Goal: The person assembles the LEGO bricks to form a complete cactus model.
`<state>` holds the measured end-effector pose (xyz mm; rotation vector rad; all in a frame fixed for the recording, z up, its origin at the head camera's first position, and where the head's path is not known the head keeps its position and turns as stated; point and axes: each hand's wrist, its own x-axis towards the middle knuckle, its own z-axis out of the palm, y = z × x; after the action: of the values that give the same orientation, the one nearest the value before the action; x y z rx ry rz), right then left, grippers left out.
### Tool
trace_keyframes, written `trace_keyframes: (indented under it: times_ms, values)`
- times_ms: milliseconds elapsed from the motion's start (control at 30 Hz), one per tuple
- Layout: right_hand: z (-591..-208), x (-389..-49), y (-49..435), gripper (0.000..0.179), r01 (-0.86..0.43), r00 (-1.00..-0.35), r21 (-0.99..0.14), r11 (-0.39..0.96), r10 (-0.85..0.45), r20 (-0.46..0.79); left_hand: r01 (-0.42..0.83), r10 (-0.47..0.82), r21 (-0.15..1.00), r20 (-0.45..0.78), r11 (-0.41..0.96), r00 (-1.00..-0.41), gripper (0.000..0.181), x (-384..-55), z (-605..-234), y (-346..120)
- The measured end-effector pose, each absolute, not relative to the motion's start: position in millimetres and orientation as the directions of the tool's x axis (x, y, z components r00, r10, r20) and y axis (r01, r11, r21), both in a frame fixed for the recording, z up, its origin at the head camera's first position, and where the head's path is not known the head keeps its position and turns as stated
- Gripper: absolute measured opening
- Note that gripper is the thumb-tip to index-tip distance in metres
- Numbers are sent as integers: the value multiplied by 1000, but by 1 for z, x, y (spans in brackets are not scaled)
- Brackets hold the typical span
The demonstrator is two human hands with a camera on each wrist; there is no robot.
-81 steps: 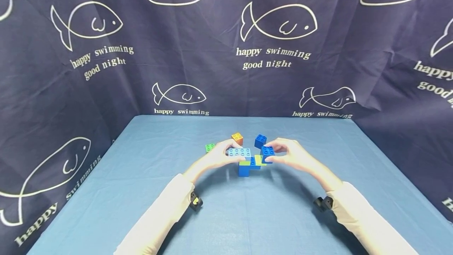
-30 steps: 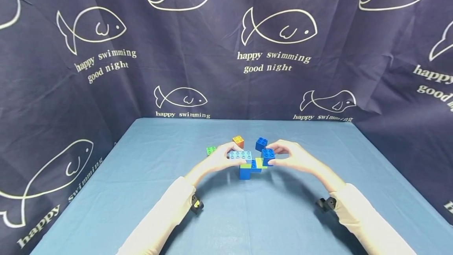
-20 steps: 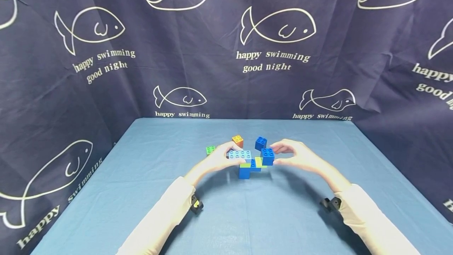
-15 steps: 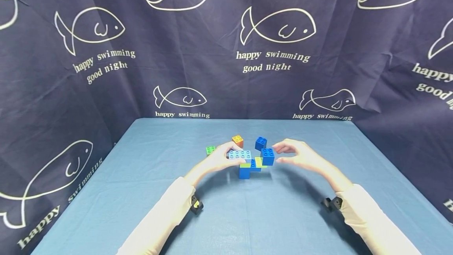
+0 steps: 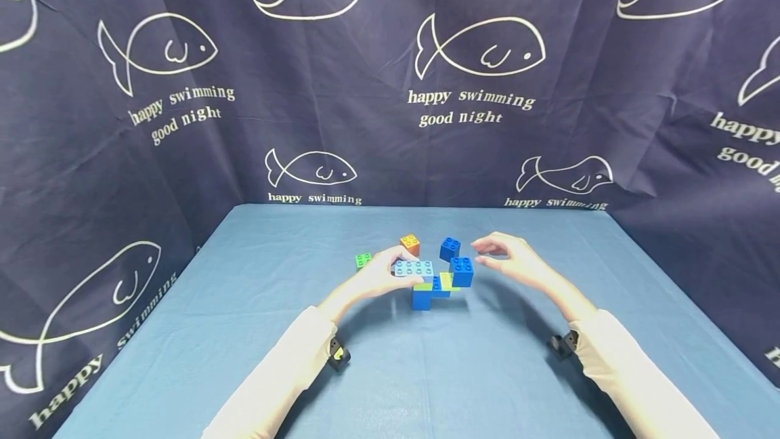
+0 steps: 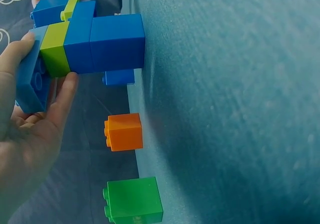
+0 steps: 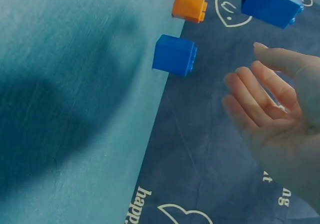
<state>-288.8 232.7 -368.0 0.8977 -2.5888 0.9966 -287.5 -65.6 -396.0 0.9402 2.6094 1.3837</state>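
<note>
My left hand (image 5: 376, 278) grips the light blue building brick (image 5: 414, 272) at the top of a stacked brick structure, thumb on one side and fingers on the other. Below that brick, the left wrist view shows a lime green brick (image 6: 55, 48) and blue bricks (image 6: 117, 42) reaching down to the table. Toward the right, the structure carries another lime piece (image 5: 447, 281) and a dark blue brick (image 5: 461, 272) on its end. Just right of that brick, my right hand (image 5: 513, 261) is held with fingers loosely extended, apart from it and holding nothing.
Behind the structure stand a loose orange brick (image 5: 409, 245) and a loose dark blue brick (image 5: 450, 248). A green brick (image 5: 363, 261) sits to the left, partly behind my left hand. Blue cloth (image 5: 390, 385) covers the table, with a dark fish-print curtain (image 5: 390, 120) around it.
My right hand has let go of the dark blue brick on the structure's right end and drawn away to the right. The brick stays there; my left hand keeps its grip.
</note>
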Motion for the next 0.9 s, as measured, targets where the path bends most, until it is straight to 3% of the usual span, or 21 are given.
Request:
trace_keyframes:
  times_ms: [667, 900]
  values:
    - [-379, -319, 211, 35, -541, -841, -591, 599, -398, 367, 513, 539, 745, 246, 426, -805, 36, -291, -398, -66]
    - [-383, -327, 201, 37, -556, -831, -555, 619, -397, 390, 503, 538, 749, 235, 431, -810, 36, -291, -397, -66]
